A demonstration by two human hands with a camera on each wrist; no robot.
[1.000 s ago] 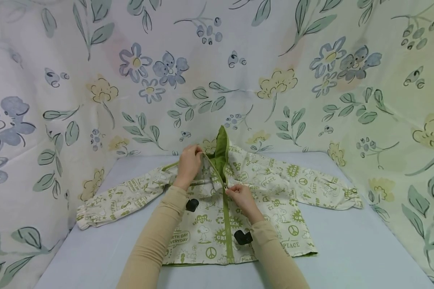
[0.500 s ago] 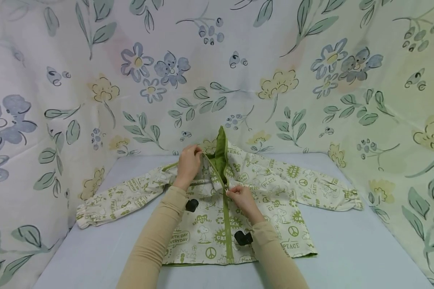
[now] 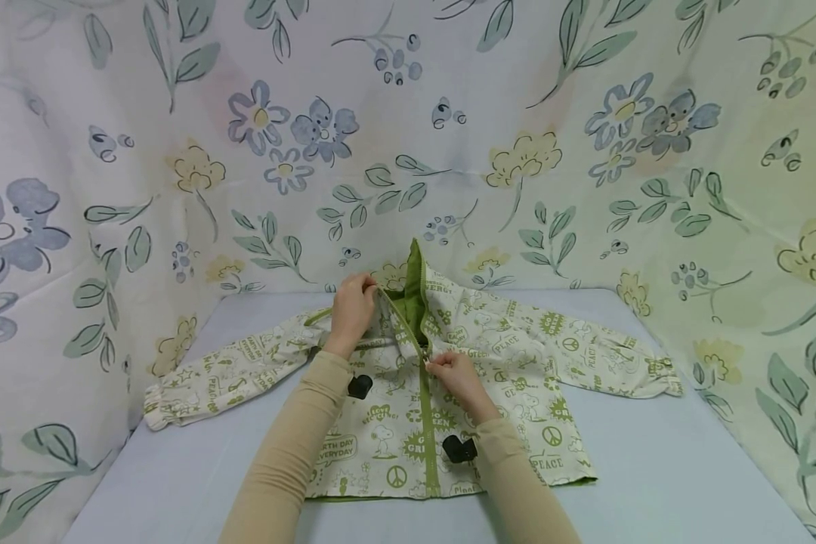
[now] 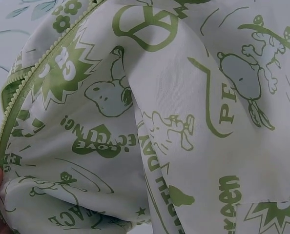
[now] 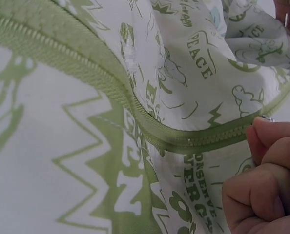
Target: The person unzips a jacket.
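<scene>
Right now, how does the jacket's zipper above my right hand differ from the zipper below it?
The upper zipper is open, its edges spread apart; the lower zipper is closed into one line. Your left hand holds up one edge of the upper zipper, while the lower zipper runs mostly straight down the jacket. Both are green.

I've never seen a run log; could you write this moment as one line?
Left hand: holds upper zipper edge | Right hand: pinches zipper pull | Zipper: closed below pull, open above | Jacket: spread on table
</scene>
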